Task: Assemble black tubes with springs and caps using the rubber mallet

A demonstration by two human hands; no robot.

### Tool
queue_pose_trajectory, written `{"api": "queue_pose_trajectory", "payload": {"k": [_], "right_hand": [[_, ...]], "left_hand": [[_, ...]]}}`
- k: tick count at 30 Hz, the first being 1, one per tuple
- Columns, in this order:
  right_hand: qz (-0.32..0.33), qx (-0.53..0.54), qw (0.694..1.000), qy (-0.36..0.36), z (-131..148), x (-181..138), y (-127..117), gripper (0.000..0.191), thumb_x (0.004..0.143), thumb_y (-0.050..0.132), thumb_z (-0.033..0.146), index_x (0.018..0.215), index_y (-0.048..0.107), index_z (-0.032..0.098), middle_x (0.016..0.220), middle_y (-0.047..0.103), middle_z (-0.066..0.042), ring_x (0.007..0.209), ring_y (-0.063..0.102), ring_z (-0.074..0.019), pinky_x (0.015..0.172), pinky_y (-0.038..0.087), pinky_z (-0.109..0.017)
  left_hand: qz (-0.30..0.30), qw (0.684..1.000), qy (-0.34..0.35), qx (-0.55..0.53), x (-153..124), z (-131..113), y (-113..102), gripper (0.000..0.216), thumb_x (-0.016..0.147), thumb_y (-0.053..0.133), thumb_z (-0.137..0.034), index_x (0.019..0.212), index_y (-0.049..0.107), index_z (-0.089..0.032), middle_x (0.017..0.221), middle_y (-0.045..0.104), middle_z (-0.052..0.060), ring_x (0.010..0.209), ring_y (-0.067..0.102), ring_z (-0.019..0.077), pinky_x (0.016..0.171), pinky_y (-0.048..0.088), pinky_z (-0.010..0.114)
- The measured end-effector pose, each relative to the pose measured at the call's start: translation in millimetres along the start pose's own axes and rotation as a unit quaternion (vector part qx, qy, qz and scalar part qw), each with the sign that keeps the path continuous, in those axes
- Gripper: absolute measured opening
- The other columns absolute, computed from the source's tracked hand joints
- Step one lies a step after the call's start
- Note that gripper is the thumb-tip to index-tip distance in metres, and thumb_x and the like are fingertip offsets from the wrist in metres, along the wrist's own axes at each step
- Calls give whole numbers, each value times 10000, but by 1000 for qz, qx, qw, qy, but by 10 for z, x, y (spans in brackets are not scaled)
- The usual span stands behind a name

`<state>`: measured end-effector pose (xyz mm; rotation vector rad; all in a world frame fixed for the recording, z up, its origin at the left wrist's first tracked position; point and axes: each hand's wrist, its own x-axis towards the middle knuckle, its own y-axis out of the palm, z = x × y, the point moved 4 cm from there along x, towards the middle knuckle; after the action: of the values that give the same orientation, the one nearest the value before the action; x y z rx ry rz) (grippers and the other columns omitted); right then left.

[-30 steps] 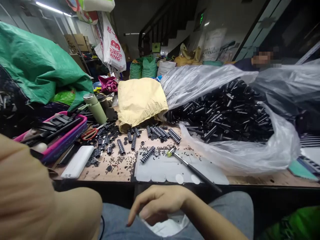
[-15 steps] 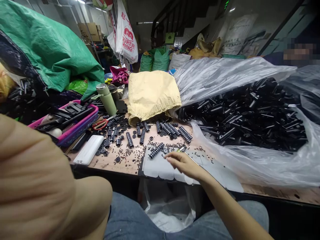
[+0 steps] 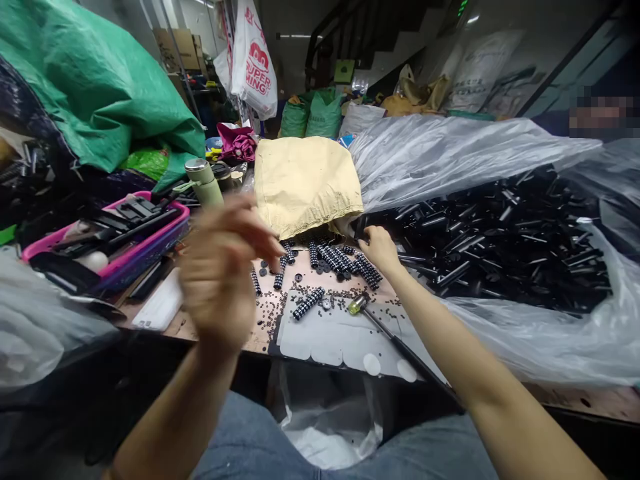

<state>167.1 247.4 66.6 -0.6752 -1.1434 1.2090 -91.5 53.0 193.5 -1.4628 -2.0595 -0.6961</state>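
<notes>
My left hand [image 3: 223, 270] is raised over the table's near edge and smeared by motion; its fingers seem drawn together, but I cannot tell whether they hold anything. My right hand [image 3: 380, 248] reaches across the table to the near edge of a heap of black tubes [image 3: 505, 230]. Its fingers curl down among the tubes around something I cannot make out. Just beside that hand lie several black studded rollers [image 3: 367, 268], and another roller [image 3: 306, 303] lies nearer me. A small hammer [image 3: 358, 305] rests on a white mat [image 3: 320, 337] under my right forearm.
The tubes lie in a big clear plastic bag [image 3: 540, 340] on the right. A yellow cloth sack [image 3: 305, 180] sits at the back, with a green flask [image 3: 204, 181], a pink tray [image 3: 150, 257] of tools and a white slab [image 3: 159, 308] to the left. Another person [image 3: 600, 113] is at the far right.
My right hand has moved from the white mat by the hammer forward to the tube heap. My left hand has come up into view in front of me.
</notes>
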Motion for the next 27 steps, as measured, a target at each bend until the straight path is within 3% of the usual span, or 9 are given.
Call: {"api": "queue_pose_trajectory", "payload": {"k": [2,6,9,12,14,18,21,24,27], "right_hand": [[12,0,1000,-9,56,65,85,281,717,529,205,991,532,143,1056,532,-138,1017,440,-257,802,384,-352],[48,23,998,-23,188,105,157,115,734,494,125,799,584,152,868,607,-108,895,517,-214,766,396,-316],[50,45,997,-46,300,-89,21,145,788,451,175,810,594,164,876,619,-88,875,536,-189,778,398,-309],[63,132,987,-70,361,-478,-255,191,817,439,281,887,587,183,914,613,-55,839,550,-155,756,420,-291],[142,329,933,-27,328,-767,-395,223,762,529,360,857,588,168,808,605,-43,683,549,-133,634,437,-279],[299,576,751,124,254,-1239,-405,249,641,663,372,740,559,169,683,551,10,545,481,-70,511,388,-215],[339,620,690,157,296,-1388,-259,283,612,678,395,704,543,164,686,546,10,560,487,-69,544,408,-221],[260,591,752,135,358,-1420,-204,368,660,610,470,874,547,176,859,577,-42,765,557,-133,704,453,-297],[147,443,884,0,503,-1522,-360,728,574,663,513,1195,417,226,1227,441,-101,1142,408,-244,934,349,-427]], "left_hand": [[127,983,-61,119,-226,396,259,308,849,428,-363,1071,523,-172,864,551,58,721,539,146,615,476,301],[317,854,-116,396,-791,1208,576,431,818,475,-345,1195,436,-140,971,528,114,932,502,230,756,440,365],[384,787,-93,474,-1013,1456,688,498,798,510,-313,1246,380,-138,950,536,125,941,489,260,762,417,370],[418,762,-92,485,-1046,1510,724,431,800,494,-217,1217,413,-143,931,545,128,918,492,264,748,407,370],[414,780,-108,457,-1012,1496,692,370,806,447,-153,1176,449,-148,950,534,127,873,507,239,729,409,353],[334,874,-232,267,-950,1349,557,324,829,422,-249,1143,461,-179,897,536,77,672,514,144,598,417,265],[364,824,-432,33,-1092,1200,581,371,751,539,-419,1022,521,-165,552,447,-39,397,358,62,384,292,180],[336,767,-541,-79,-1230,1073,632,376,605,689,-410,815,519,-148,449,339,-96,320,237,15,324,166,151],[239,797,-545,-100,-1261,1060,652,377,567,718,-388,730,474,-151,462,369,-93,316,249,4,318,170,144]]}}
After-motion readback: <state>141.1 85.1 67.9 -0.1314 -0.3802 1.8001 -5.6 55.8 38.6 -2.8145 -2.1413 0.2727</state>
